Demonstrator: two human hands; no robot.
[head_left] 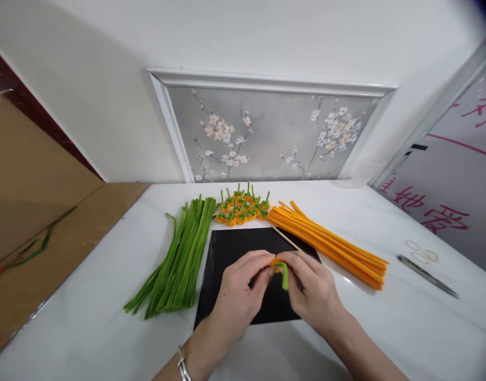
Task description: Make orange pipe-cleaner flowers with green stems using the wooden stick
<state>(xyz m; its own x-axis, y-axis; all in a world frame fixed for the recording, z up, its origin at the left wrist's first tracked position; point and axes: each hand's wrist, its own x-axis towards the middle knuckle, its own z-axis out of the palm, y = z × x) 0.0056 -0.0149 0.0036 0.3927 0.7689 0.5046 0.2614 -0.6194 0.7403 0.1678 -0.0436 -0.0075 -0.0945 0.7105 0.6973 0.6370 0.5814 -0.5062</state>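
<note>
My left hand (239, 293) and my right hand (312, 291) meet over a black sheet (223, 251) on the white table (88, 323). Together they pinch a small orange pipe-cleaner piece with a green stem (283, 274) sticking down between the fingertips. A thin wooden stick (286, 238) lies on the sheet just beyond my right hand. A bundle of green pipe cleaners (183, 254) lies left of the sheet, and a bundle of orange pipe cleaners (330, 243) lies to its right. Several finished orange pieces with green stems (243, 207) stand in a cluster behind the sheet.
Scissors (428, 275) and a few rubber bands (421, 253) lie at the right of the table. A framed flower picture (267, 132) leans against the wall behind. Brown cardboard (40, 233) with stray green strands lies to the left. A bracelet (183, 365) is on my left wrist.
</note>
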